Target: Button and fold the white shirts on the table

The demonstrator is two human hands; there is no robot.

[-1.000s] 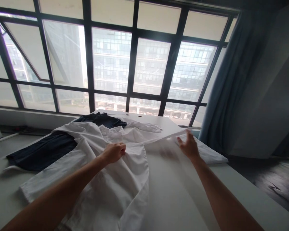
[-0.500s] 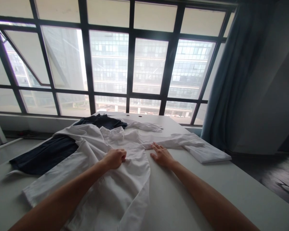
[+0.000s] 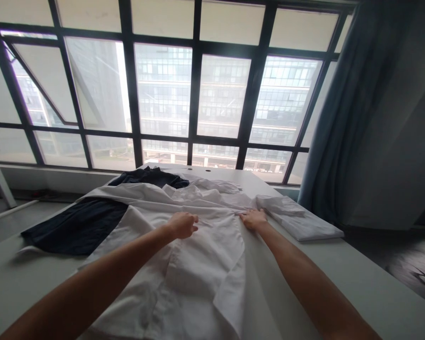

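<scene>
A white long-sleeved shirt (image 3: 205, 264) lies spread and wrinkled over the white table. My left hand (image 3: 184, 225) is on the middle of its front, fingers curled in on the cloth; the fingertips are partly turned from view. At the shirt's right edge, my right hand (image 3: 254, 219) has its fingers bent against the fabric and closed on it near the sleeve. Dark navy cloth (image 3: 80, 226) sticks out from under the shirt on the left. More dark clothing (image 3: 148, 177) lies crumpled beyond the collar.
A folded white garment (image 3: 315, 229) rests near the right edge of the table (image 3: 368, 283). Another white sleeve (image 3: 221, 185) lies farther back. Tall windows (image 3: 166, 89) stand behind the table, with a blue-grey curtain (image 3: 326, 151) at right.
Both hands have moved to the right and slightly away from me. The shirt has shifted right and lies flatter, showing more navy cloth. My right hand's fingers have gone from spread to bent.
</scene>
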